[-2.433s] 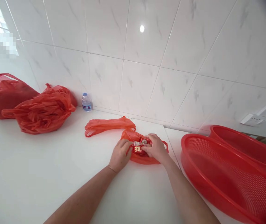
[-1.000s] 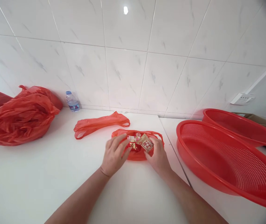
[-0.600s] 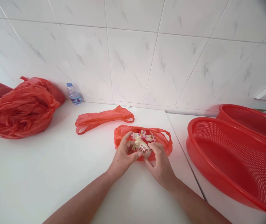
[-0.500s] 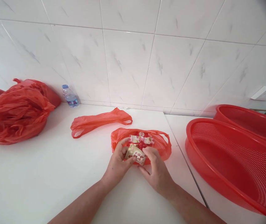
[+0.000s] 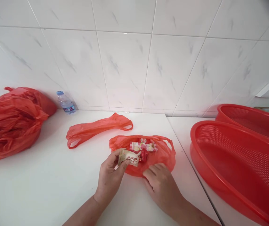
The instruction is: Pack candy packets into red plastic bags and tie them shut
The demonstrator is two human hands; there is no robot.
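My left hand [image 5: 112, 172] pinches a small beige snack packet [image 5: 129, 157] with dark red print. It is held over the left part of a red plastic bag [image 5: 155, 160]. In the bag lie a pink-and-white wrapped sweet [image 5: 142, 146], a shiny red wrapped sweet [image 5: 144, 155] and a red packet [image 5: 143, 140] at the back. At the front edge of that bag, my right hand [image 5: 160, 185] is closed, its fingertips curled on the plastic. Behind it lies a flattened red plastic bag [image 5: 96, 127].
A large bundle of red plastic bags [image 5: 14, 122] sits at the left. Against the tiled wall [image 5: 125, 69] stands a small water bottle [image 5: 66, 103]. Two red plastic baskets, a near one [image 5: 219, 175] and a far one [image 5: 247, 111], stand at the right, past a seam in the white tabletop.
My left hand has moved slightly left with the packet. The right hand has come away from the packet, down to the bag's front edge, and its fingers have curled. The view has shifted a little.
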